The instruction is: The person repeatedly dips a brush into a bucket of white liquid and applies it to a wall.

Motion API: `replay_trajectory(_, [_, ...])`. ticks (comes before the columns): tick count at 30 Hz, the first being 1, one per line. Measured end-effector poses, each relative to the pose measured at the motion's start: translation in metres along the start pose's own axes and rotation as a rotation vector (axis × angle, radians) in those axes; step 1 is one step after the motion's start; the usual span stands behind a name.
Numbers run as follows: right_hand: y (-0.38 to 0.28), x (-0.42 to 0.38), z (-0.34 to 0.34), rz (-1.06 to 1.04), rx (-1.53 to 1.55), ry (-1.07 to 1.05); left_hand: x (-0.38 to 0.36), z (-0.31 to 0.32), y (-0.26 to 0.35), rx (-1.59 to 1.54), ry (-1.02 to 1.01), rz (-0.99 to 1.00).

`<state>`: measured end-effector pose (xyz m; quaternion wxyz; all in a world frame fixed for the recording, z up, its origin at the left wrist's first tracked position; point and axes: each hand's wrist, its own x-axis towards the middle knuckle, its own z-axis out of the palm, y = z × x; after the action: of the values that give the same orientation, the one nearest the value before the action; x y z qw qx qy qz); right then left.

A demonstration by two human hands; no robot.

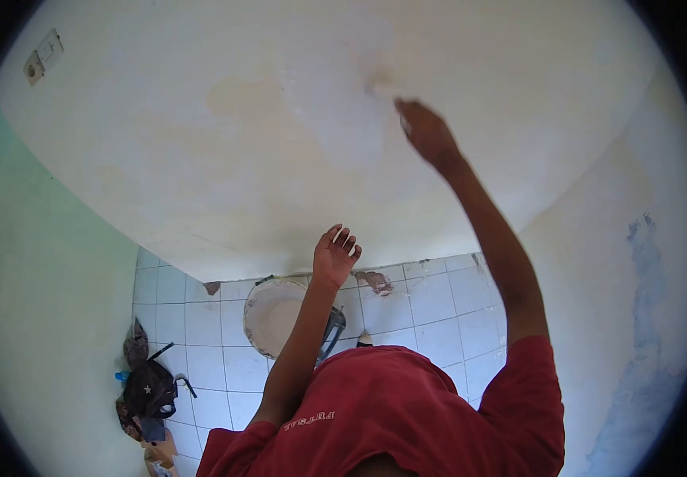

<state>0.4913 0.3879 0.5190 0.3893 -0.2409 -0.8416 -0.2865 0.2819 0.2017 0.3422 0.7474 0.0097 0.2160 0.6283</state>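
My right hand (431, 137) is raised to the wall (264, 175), its fingers closed around what looks like a paintbrush (383, 83). The pale tan end of the brush meets the wall and is smeared by motion. Around it lies a whiter, uneven patch. My left hand (336, 258) hangs lower, palm up with fingers apart and slightly curled, holding nothing. On the floor below and left of that hand stands a round bucket (268, 314) with pale liquid or paste inside, partly covered by my left forearm.
A dark grey-green object (333, 327) sits beside the bucket, partly hidden by my arm. A black backpack (149, 389) and other items lie along the left wall on the tiled floor (439, 342). A socket and switch (44, 57) are at upper left. The right wall has bluish peeling patches (647, 278).
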Motion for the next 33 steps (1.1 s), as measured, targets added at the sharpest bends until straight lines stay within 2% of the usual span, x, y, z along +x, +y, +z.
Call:
replay_trajectory(1, [0.012, 0.031, -0.019, -0.015, 0.041, 0.038, 0.001, 0.001, -0.006, 0.000, -0.005, 0.001])
replay_trajectory(2, [0.014, 0.058, -0.043, 0.087, 0.086, 0.003, 0.003, 0.001, -0.011, -0.003, -0.001, -0.002])
replay_trajectory(5, [0.017, 0.096, -0.072, 0.029, 0.076, 0.160, 0.007, 0.000, -0.023, -0.023, -0.049, -0.002])
replay_trajectory(7, [0.017, 0.101, -0.076, -0.024, 0.021, 0.327, 0.005, -0.001, -0.028, -0.041, -0.022, -0.001])
replay_trajectory(11, [0.013, 0.062, -0.047, 0.002, 0.063, 0.371, -0.002, -0.009, -0.033, -0.050, 0.037, 0.028])
replay_trajectory(13, [0.002, 0.015, -0.015, 0.159, 0.034, 0.148, -0.003, -0.019, -0.033, -0.060, 0.039, 0.039])
replay_trajectory(16, [-0.016, -0.063, 0.028, 0.145, 0.123, 0.086, -0.008, -0.028, -0.035, -0.062, 0.057, 0.060])
replay_trajectory(20, [-0.053, -0.151, 0.059, 0.225, 0.222, -0.193, -0.015, -0.039, -0.034, -0.059, 0.086, 0.069])
replay_trajectory(23, [-0.068, -0.173, 0.062, 0.272, 0.286, -0.254, -0.017, -0.039, -0.035, -0.037, 0.118, 0.064])
replay_trajectory(25, [-0.072, -0.171, 0.055, 0.321, 0.360, -0.426, -0.016, -0.037, -0.038, -0.040, 0.112, 0.054])
replay_trajectory(33, [-0.077, -0.170, 0.051, 0.360, 0.364, -0.500, -0.013, -0.027, -0.049, -0.028, 0.069, 0.012])
